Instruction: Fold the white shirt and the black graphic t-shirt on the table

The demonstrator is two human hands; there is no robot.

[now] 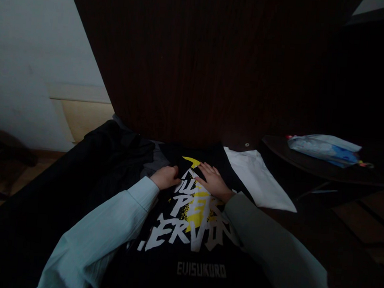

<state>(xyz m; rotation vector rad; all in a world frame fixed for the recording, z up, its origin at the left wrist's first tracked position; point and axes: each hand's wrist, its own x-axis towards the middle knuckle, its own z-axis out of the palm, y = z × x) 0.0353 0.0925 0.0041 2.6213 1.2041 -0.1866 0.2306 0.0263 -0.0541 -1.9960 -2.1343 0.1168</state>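
A black T-shirt (190, 246) with white and yellow lettering lies spread out in front of me. My left hand (165, 176) is closed, pinching a folded flap of the shirt's black fabric near its far end. My right hand (213, 180) lies flat on the shirt beside it, fingers stretched out and pressing the cloth down. Both arms are in long sleeves, the left pale blue, the right grey-green.
A pile of dark clothes (111, 155) lies to the left. A white garment (259, 178) lies to the right of the shirt. A plastic packet (324, 148) rests on a dark round table (310, 164) at right. A dark wooden panel (211, 65) rises behind.
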